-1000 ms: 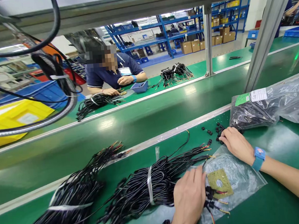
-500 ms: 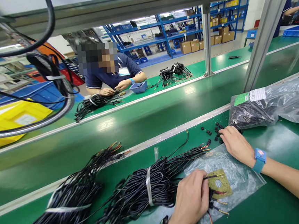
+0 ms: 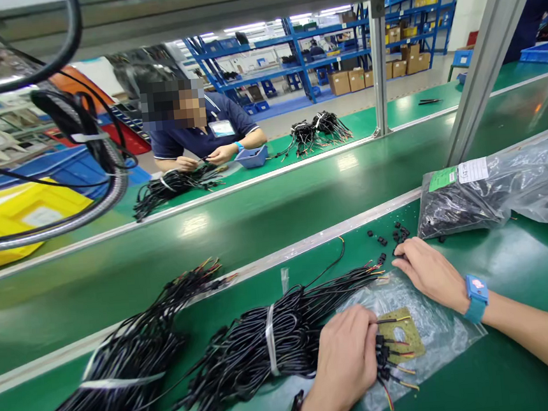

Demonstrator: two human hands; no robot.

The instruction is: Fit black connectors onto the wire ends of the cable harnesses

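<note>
The left hand [image 3: 347,359] curls palm-down, seemingly in a pinch; the right hand [image 3: 428,274] reaches farther forward, half-curled.

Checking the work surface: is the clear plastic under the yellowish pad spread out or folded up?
Spread out: the clear plastic lies wrinkled but mostly flat on the green table, its edges reaching past the yellowish pad.

Black cables [image 3: 292,332] look like smooth, glossy plastic.

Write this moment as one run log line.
left hand: holds black cable, end over holed pad; right hand: at black connectors; banded cable bundle: beside left hand
</note>
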